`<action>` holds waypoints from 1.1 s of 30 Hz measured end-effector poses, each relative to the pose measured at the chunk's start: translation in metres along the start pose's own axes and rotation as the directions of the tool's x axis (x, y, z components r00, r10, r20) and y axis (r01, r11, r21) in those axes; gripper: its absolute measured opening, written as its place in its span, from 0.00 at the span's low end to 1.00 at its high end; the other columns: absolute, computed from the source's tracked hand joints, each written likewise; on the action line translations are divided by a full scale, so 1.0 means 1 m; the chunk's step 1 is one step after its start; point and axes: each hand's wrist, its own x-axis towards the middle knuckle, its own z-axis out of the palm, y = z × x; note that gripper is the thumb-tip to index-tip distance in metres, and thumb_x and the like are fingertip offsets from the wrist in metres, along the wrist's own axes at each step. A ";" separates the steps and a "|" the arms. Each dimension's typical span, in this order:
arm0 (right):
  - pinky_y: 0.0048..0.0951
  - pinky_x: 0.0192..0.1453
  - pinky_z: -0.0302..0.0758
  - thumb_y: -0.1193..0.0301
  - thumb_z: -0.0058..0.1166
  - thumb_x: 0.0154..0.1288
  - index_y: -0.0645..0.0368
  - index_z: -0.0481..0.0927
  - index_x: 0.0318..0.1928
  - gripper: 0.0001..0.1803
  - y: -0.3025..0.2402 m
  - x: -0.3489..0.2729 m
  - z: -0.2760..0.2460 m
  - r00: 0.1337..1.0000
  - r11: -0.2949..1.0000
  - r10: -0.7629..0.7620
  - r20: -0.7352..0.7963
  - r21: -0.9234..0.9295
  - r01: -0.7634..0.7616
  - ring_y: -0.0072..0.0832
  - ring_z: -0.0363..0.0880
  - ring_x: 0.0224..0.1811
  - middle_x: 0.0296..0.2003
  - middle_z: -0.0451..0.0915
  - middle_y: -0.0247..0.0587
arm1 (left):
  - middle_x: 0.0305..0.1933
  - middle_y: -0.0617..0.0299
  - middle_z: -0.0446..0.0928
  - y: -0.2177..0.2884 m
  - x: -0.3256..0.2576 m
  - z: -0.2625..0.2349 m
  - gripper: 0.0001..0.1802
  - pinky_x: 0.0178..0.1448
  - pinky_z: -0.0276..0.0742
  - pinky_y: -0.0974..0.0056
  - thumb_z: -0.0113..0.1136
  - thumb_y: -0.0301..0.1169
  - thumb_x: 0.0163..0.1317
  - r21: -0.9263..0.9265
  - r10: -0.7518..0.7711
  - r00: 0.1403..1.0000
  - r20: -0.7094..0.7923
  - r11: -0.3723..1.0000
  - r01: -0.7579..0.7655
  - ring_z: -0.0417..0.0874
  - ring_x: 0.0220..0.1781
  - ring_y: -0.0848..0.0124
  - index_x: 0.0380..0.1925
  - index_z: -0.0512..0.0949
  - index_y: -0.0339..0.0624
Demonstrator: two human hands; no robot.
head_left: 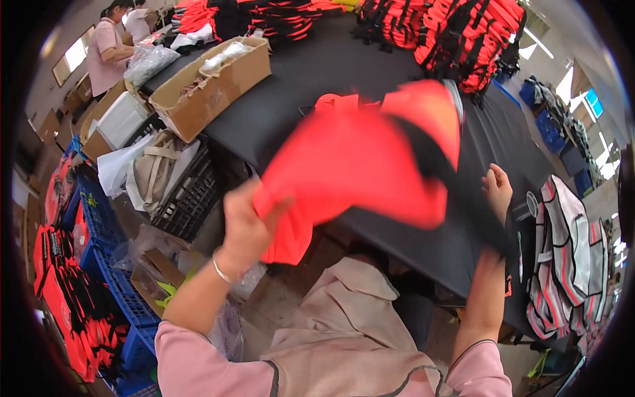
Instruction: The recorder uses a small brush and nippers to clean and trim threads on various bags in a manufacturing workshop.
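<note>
My left hand (246, 228) grips the lower left corner of a bright orange-red vest with black trim (357, 159), lifted above the near edge of a black-covered table (317, 73). The vest is blurred by motion. My right hand (497, 188) is at the vest's right side, fingers on a black strap (463, 192) that runs down from the garment. A thin bracelet circles my left wrist.
Stacks of orange-and-black vests (463, 33) lie at the table's far side. A long cardboard box (211, 86) sits at the left edge. Black and blue crates (106, 251) with bags stand to my left. Grey striped vests (562, 258) hang at right. Two people (109, 46) work far left.
</note>
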 end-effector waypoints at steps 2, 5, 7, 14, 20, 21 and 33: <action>0.20 0.40 0.72 0.67 0.54 0.72 0.61 0.78 0.58 0.18 -0.026 -0.018 0.003 1.000 0.999 -0.028 -0.005 0.018 0.029 0.17 0.78 0.39 0.42 0.79 0.32 | 0.38 0.65 0.83 -0.005 0.051 -0.011 0.09 0.45 0.76 0.68 0.67 0.28 0.64 -0.503 -0.248 0.939 -0.237 0.858 0.100 0.80 0.37 0.77 0.39 0.82 0.32; 0.20 0.40 0.71 0.69 0.54 0.71 0.62 0.77 0.57 0.17 -0.023 -0.025 -0.005 0.998 0.998 -0.068 0.008 0.000 0.068 0.17 0.78 0.37 0.42 0.78 0.32 | 0.53 0.56 0.81 -0.010 0.111 -0.024 0.20 0.56 0.79 0.60 0.64 0.33 0.67 -0.804 -0.414 0.861 -0.295 0.594 0.010 0.83 0.50 0.66 0.53 0.76 0.32; 0.21 0.40 0.71 0.71 0.54 0.70 0.62 0.77 0.57 0.17 -0.018 -0.033 -0.003 0.995 0.998 -0.046 0.089 -0.032 0.049 0.18 0.78 0.36 0.42 0.77 0.33 | 0.55 0.55 0.79 -0.044 0.127 -0.029 0.21 0.59 0.78 0.58 0.62 0.34 0.68 -0.875 -0.427 0.861 -0.278 0.482 -0.043 0.82 0.53 0.65 0.55 0.75 0.32; 0.25 0.42 0.77 0.74 0.54 0.67 0.66 0.77 0.54 0.16 0.015 -0.068 0.008 0.952 0.975 0.169 0.257 -0.185 -0.123 0.21 0.78 0.33 0.43 0.79 0.38 | 0.57 0.58 0.78 -0.213 0.071 0.055 0.23 0.60 0.80 0.48 0.63 0.33 0.67 -0.966 -0.843 0.535 0.064 0.081 0.243 0.81 0.57 0.60 0.60 0.72 0.43; 0.29 0.45 0.77 0.75 0.55 0.66 0.63 0.79 0.52 0.15 0.061 -0.091 0.005 0.947 0.854 0.159 0.278 -0.519 0.009 0.25 0.79 0.34 0.44 0.81 0.40 | 0.53 0.55 0.79 -0.220 0.075 0.081 0.19 0.61 0.79 0.51 0.62 0.24 0.65 -0.921 -0.813 0.581 0.032 0.202 0.333 0.81 0.54 0.61 0.56 0.74 0.39; 0.31 0.47 0.77 0.75 0.57 0.66 0.62 0.79 0.51 0.13 0.059 -0.097 0.011 0.961 0.845 0.103 0.256 -0.533 0.052 0.28 0.79 0.36 0.45 0.80 0.41 | 0.54 0.55 0.79 -0.221 0.077 0.079 0.19 0.61 0.79 0.51 0.61 0.23 0.65 -0.932 -0.834 0.550 0.034 0.172 0.318 0.81 0.54 0.60 0.57 0.73 0.38; 0.42 0.54 0.74 0.72 0.53 0.69 0.55 0.77 0.50 0.11 0.081 -0.098 0.035 0.974 0.764 -0.143 0.175 -0.606 0.221 0.43 0.77 0.49 0.48 0.75 0.42 | 0.61 0.54 0.76 -0.162 0.120 0.053 0.21 0.66 0.75 0.51 0.57 0.29 0.70 -0.979 -0.526 0.851 -0.005 0.178 0.104 0.78 0.62 0.59 0.61 0.70 0.38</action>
